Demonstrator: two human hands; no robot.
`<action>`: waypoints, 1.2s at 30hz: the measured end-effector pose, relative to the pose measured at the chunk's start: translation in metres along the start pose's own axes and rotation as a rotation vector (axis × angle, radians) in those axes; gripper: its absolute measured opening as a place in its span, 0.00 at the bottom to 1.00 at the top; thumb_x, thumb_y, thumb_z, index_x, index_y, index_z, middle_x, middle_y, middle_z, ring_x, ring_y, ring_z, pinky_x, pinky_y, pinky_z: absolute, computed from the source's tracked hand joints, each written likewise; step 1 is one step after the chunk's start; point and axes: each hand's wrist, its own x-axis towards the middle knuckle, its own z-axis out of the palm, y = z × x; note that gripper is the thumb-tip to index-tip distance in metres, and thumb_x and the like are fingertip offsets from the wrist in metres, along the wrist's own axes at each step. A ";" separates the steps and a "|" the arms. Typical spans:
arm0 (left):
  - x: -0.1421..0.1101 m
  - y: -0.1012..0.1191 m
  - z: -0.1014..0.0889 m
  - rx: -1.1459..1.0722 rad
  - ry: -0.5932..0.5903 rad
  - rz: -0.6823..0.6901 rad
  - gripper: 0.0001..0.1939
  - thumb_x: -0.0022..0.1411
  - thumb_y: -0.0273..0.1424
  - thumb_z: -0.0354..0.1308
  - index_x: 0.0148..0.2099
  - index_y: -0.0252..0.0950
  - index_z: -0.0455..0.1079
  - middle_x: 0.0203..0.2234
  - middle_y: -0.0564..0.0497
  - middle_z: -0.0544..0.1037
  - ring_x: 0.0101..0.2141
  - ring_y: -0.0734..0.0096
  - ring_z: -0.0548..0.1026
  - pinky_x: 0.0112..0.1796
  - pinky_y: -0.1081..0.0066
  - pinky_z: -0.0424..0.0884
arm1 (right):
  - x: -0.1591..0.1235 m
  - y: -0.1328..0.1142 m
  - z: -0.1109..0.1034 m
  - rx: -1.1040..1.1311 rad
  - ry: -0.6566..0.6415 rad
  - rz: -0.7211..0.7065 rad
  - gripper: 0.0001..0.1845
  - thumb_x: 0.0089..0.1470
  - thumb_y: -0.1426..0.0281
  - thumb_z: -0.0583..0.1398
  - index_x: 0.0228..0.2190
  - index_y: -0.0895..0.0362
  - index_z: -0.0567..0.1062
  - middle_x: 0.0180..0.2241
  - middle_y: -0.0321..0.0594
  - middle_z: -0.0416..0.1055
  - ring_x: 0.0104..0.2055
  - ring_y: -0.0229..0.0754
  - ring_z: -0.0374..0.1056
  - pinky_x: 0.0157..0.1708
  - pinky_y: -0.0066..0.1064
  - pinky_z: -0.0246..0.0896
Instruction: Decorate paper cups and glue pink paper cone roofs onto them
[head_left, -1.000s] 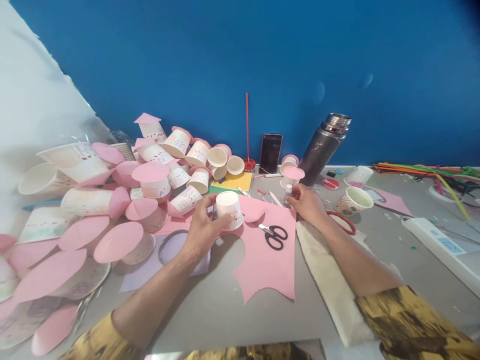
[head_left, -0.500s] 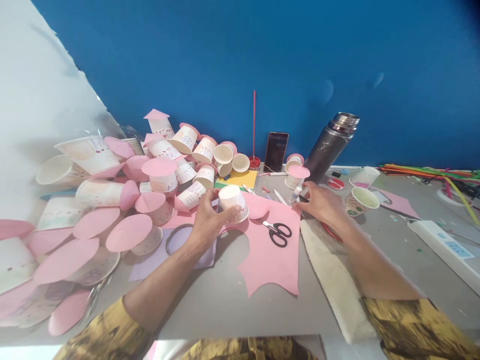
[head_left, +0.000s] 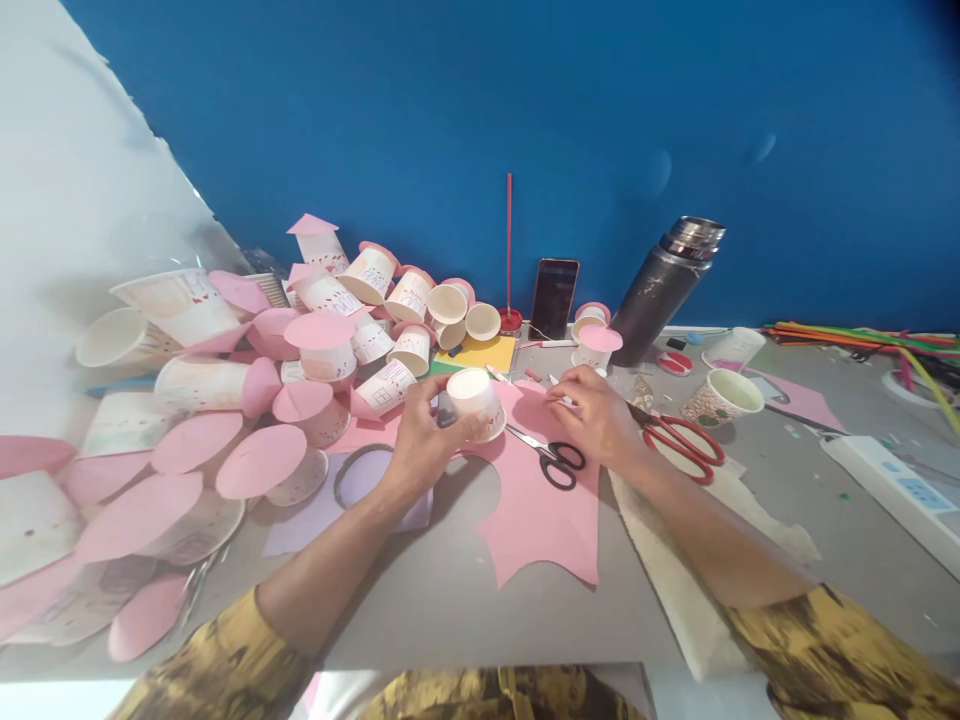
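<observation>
My left hand [head_left: 431, 432] is closed around a white paper cup [head_left: 474, 398], which stands upside down with its rim low. Just right of it, my right hand [head_left: 592, 412] has its fingers pinched together around a small white bottle [head_left: 567, 401], mostly hidden by the fingers. Beneath both hands lies a cut sheet of pink paper [head_left: 536, 520] with scalloped edges. Black-handled scissors [head_left: 559, 464] rest on that sheet between the hands, blades toward the cup. Red-handled scissors [head_left: 686, 447] lie beyond my right wrist.
Many decorated cups with pink paper tops [head_left: 319, 333] are piled at left. A dark flask [head_left: 664, 290], a phone [head_left: 555, 298] and two topped cups stand near the blue wall. A patterned cup [head_left: 721, 397], a cloth [head_left: 675, 560] and a power strip [head_left: 896, 495] are at right.
My right hand has drawn left and nearer the cup, with the small white bottle in its fingers. The red-handled scissors now show more. My left hand keeps holding the cup.
</observation>
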 end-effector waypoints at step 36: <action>-0.011 0.016 -0.012 -0.014 -0.470 0.203 0.22 0.63 0.33 0.60 0.59 0.46 0.71 0.57 0.44 0.67 0.62 0.53 0.65 0.60 0.50 0.66 | -0.011 -0.024 0.001 1.230 -0.468 0.736 0.25 0.44 0.59 0.73 0.41 0.56 0.73 0.14 0.26 0.66 0.14 0.33 0.57 0.13 0.24 0.53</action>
